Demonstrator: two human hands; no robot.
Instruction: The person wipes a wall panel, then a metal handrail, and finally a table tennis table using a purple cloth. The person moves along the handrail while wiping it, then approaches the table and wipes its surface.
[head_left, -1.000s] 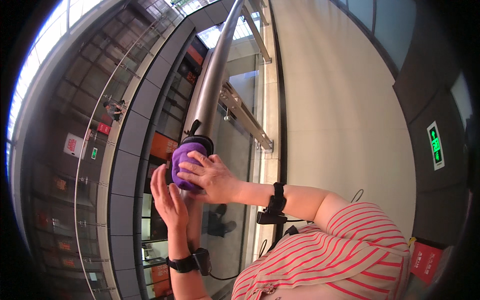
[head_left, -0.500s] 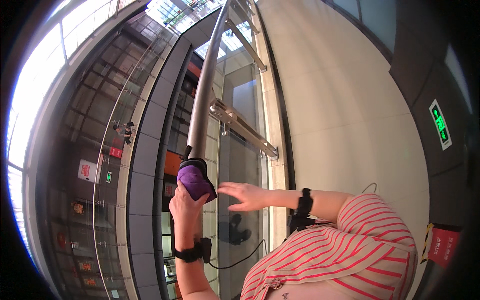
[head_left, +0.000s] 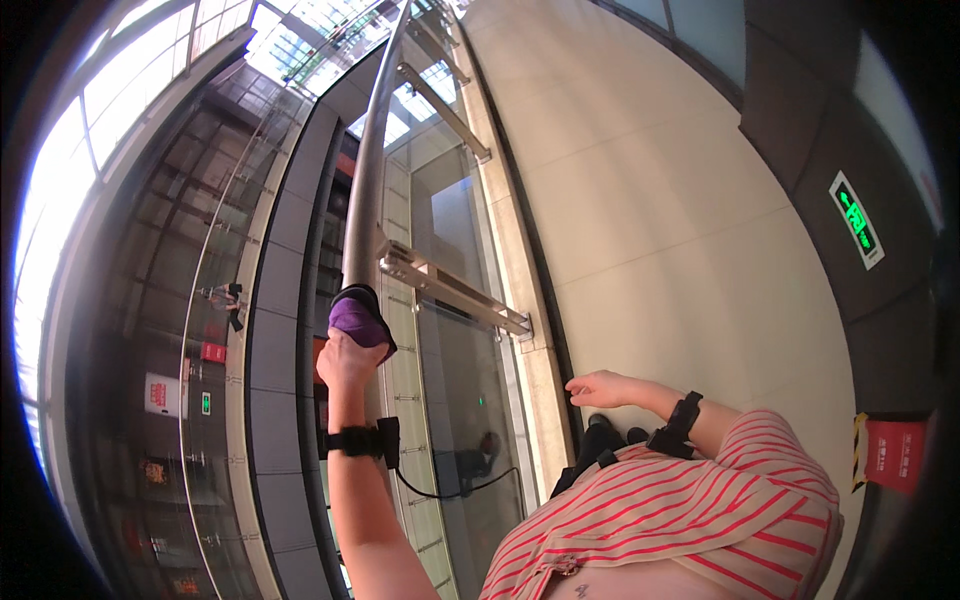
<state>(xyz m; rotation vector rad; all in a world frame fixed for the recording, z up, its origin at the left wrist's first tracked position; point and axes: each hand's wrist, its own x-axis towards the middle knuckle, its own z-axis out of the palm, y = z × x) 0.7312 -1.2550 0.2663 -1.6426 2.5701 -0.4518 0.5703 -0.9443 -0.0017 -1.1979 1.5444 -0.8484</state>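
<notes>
My left hand (head_left: 347, 360) grips a purple cloth (head_left: 355, 317) and presses it around a round steel handrail (head_left: 367, 190) that runs away from me along a glass balustrade. The cloth wraps the rail just below my fingers. My right hand (head_left: 600, 388) hangs off the rail, over the pale floor, fingers loosely apart and holding nothing. Both wrists wear a black band, and a thin cable trails from the left one.
A metal bracket (head_left: 450, 290) ties the rail to the glass panel (head_left: 455, 400). Pale floor (head_left: 650, 200) stretches on the right beside a dark wall with a green sign (head_left: 858, 222). Beyond the glass is a deep atrium with lower storeys (head_left: 180, 350).
My right hand has let go of the cloth and drawn back to the right. The left hand alone now holds the cloth on the rail.
</notes>
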